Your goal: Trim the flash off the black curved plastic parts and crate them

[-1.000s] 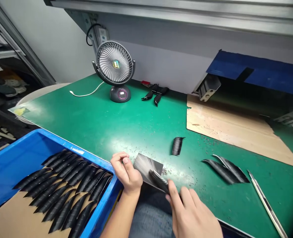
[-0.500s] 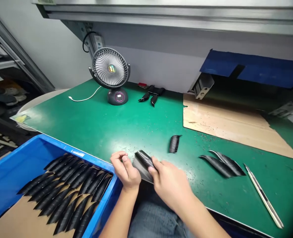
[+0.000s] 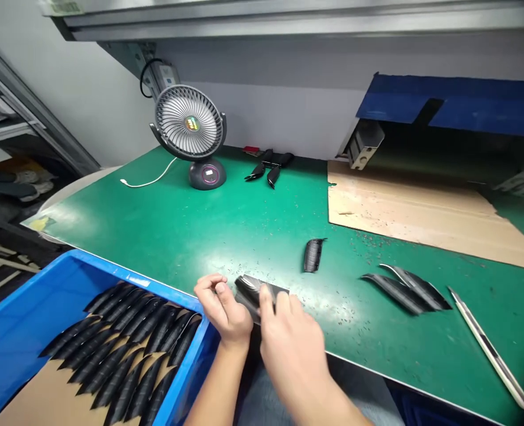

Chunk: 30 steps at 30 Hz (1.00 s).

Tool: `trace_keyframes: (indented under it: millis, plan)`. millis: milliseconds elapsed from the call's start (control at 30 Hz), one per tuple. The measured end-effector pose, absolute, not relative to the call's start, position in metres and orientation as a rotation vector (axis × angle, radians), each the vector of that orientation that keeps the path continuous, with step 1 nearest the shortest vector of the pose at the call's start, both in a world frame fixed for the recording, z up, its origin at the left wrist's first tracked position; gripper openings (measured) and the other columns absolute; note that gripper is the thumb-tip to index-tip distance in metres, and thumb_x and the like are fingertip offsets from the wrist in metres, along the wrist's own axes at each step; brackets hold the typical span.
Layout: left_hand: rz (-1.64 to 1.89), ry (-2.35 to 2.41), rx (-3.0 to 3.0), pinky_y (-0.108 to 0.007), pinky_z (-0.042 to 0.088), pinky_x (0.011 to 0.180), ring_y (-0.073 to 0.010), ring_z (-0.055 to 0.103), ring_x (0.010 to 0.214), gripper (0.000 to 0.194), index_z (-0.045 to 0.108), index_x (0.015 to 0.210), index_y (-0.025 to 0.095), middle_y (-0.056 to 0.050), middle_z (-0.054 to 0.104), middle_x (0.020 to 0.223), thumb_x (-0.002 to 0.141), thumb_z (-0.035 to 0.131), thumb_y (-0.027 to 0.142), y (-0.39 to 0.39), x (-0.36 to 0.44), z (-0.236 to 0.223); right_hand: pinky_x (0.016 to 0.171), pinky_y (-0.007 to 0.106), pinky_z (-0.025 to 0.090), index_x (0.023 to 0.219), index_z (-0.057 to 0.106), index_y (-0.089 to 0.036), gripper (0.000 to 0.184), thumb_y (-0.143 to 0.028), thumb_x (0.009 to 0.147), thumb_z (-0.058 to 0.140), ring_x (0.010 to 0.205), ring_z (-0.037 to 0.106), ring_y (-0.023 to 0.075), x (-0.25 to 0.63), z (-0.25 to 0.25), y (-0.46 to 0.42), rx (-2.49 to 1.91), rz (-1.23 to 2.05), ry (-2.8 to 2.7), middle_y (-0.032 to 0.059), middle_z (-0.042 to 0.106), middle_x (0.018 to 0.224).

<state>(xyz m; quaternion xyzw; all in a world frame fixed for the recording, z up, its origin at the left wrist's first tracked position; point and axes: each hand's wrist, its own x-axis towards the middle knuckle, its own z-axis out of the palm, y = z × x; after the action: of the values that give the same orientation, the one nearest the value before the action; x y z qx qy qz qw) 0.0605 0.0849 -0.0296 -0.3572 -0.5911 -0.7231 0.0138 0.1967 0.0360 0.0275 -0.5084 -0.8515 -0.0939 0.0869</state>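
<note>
far left, blue plastic crate (image 3: 129, 277) at the bench edge, cardboard liner (image 3: 44, 384) in its bottom, rows of black curved strips (image 3: 133, 331) lying overlapped on the liner. green esd mat (image 3: 177, 231) covers the bench behind it, white cable (image 3: 149, 180) lying on the mat near a grey desk fan (image 3: 188, 124) standing at the back. left hand (image 3: 222, 310) just past the crate rim, fingers curled in, thumb pressed against them, right beside a grey sheet (image 3: 245, 305); cannot tell if it pinches the sheet. short black strip bundle (image 3: 249, 286) lies on that sheet near the mat edge. right hand (image 3: 291, 355) sits over both, fingers a little apart and pressed down on the sheet, thumb hidden, cannot tell if it pinches. further back, black clip-like pieces (image 3: 266, 168) by the wall. small curled black piece (image 3: 313, 255) alone on the mat, black specks (image 3: 368, 248) around it. cardboard sheet (image 3: 404, 207) behind, two long black curved strips (image 3: 406, 293) in front of it, long metal strip (image 3: 490, 349) at far right.
</note>
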Motion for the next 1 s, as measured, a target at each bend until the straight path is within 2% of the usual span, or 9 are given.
trace_keyframes:
  millis: [67,167,300,433,567,700,833,933,1000]
  plan:
    - [-2.263,-1.829,-1.121,-0.033,0.041,0.073,-0.0180,0.049,0.080,0.020,0.049,0.094,0.018,-0.005,0.048,0.089,0.095,0.041,0.036,0.085,0.061,-0.029,0.048,0.030,0.046,0.124,0.057,-0.009,0.045,-0.009,0.078,0.057,0.065,0.057,0.0235,0.196,0.024,0.033,-1.461,-0.332,-2.551,0.0061,0.054,0.071]
    - [-2.283,-1.809,-1.127,-0.033,0.041,0.073,-0.0178,0.049,0.079,0.020,0.049,0.093,0.018,-0.005,0.048,0.088,0.095,0.041,0.036,0.086,0.060,-0.029,0.046,0.030,0.045,0.126,0.056,-0.008,0.041,-0.015,0.085,0.054,0.059,0.055,0.0219,0.198,0.023,0.036,-1.429,-0.425,-2.576,0.0049,0.053,0.068]
    - [-2.278,-1.819,-1.117,-0.033,0.041,0.072,-0.0176,0.049,0.079,0.020,0.050,0.093,0.018,-0.005,0.048,0.088,0.095,0.042,0.036,0.086,0.060,-0.029,0.054,0.030,0.049,0.125,0.057,-0.016,0.039,-0.017,0.086,0.056,0.074,0.063,0.0250,0.195,0.030,0.051,-1.695,-0.020,-2.536,0.0085,0.064,0.081]
    - [-2.268,-1.841,-1.135,-0.033,0.042,0.073,-0.0181,0.049,0.080,0.021,0.049,0.094,0.018,-0.005,0.048,0.090,0.095,0.040,0.036,0.086,0.060,-0.030,0.051,0.029,0.046,0.124,0.057,-0.023,0.033,-0.027,0.092,0.051,0.072,0.067,0.0225,0.204,0.040,0.061,-1.727,0.193,-2.546,0.0047,0.068,0.084]
    - [-2.236,-1.878,-1.114,-0.034,0.042,0.074,-0.0184,0.049,0.082,0.020,0.049,0.094,0.018,-0.005,0.048,0.090,0.095,0.040,0.036,0.085,0.060,-0.029,0.051,0.029,0.041,0.125,0.055,-0.024,0.033,-0.026,0.092,0.050,0.077,0.067,0.0252,0.206,0.045,0.062,-1.782,0.221,-2.578,0.0058,0.067,0.082]
    - [-2.200,-1.915,-1.132,-0.034,0.043,0.074,-0.0186,0.050,0.081,0.022,0.048,0.094,0.019,-0.005,0.048,0.090,0.095,0.038,0.038,0.085,0.061,-0.029,0.049,0.028,0.038,0.125,0.056,-0.021,0.034,-0.024,0.091,0.049,0.072,0.066,0.0257,0.202,0.043,0.058,-1.751,0.199,-2.572,0.0076,0.065,0.080]
    - [-2.136,-1.969,-1.157,-0.034,0.043,0.074,-0.0187,0.050,0.081,0.021,0.047,0.095,0.019,-0.005,0.048,0.090,0.095,0.037,0.037,0.084,0.058,-0.030,0.052,0.031,0.042,0.122,0.056,-0.017,0.033,-0.023,0.090,0.051,0.077,0.065,0.0286,0.179,0.048,0.068,-1.734,0.256,-2.510,0.0103,0.065,0.084]
    - [-2.067,-2.016,-1.195,-0.035,0.042,0.074,-0.0187,0.049,0.079,0.019,0.047,0.097,0.019,-0.005,0.048,0.090,0.095,0.038,0.035,0.083,0.056,-0.027,0.060,0.029,0.046,0.123,0.054,-0.025,0.032,-0.029,0.092,0.051,0.083,0.063,0.0230,0.192,0.057,0.071,-1.647,0.312,-2.480,0.0044,0.065,0.090]
    - [-2.011,-2.042,-1.251,-0.037,0.041,0.078,-0.0202,0.049,0.083,0.017,0.049,0.098,0.019,-0.005,0.048,0.091,0.092,0.045,0.034,0.081,0.056,-0.018,0.065,0.028,0.046,0.128,0.049,-0.028,0.033,-0.032,0.095,0.046,0.086,0.062,0.0194,0.226,0.059,0.063,-1.634,0.256,-2.383,0.0025,0.064,0.096]
